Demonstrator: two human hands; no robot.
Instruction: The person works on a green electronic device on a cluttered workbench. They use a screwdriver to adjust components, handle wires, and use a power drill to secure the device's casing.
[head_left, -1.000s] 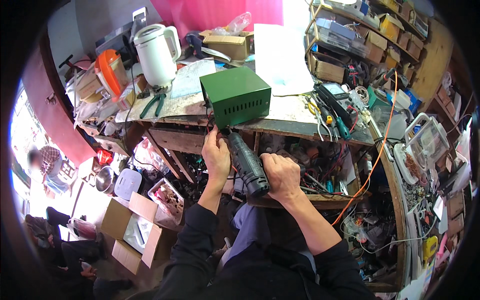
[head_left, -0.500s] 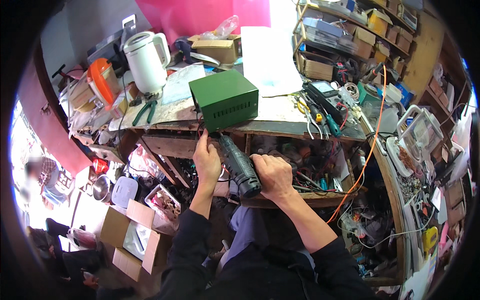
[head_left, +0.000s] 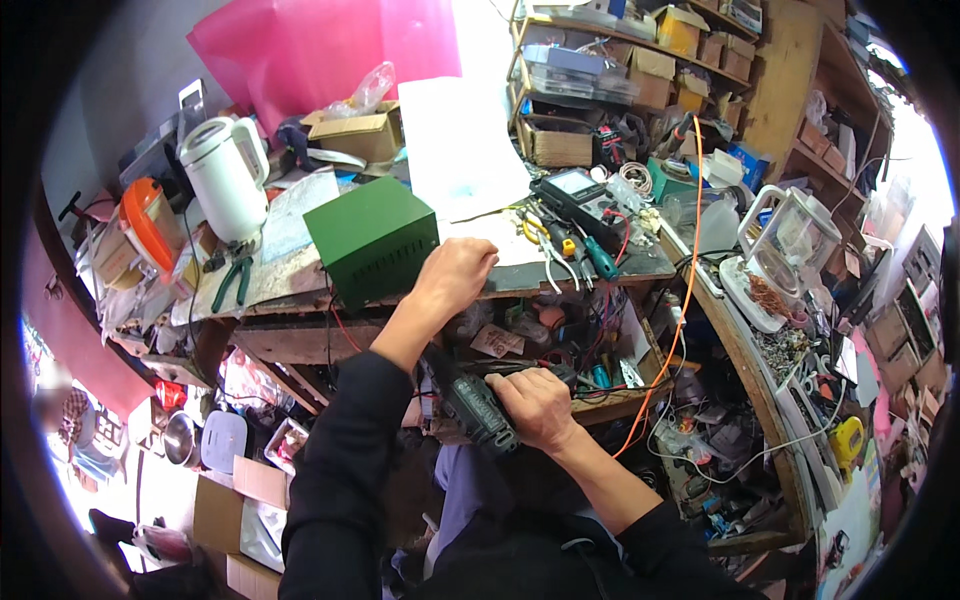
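In an apparent tool-handling step, next calling for steadiness, the right hand [head_left: 536, 405] grips the power tool [head_left: 474, 405] lower centre, while the half-curled left hand [head_left: 452, 272], contents unclear, hovers beside the green box [head_left: 368, 240], centre-left.

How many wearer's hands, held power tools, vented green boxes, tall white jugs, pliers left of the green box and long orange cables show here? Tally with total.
Left hand and right hand: 2
Black power tool in the right hand: 1
Vented green box: 1
Tall white jug: 1
Pliers left of the green box: 1
Long orange cable: 1
Total: 7
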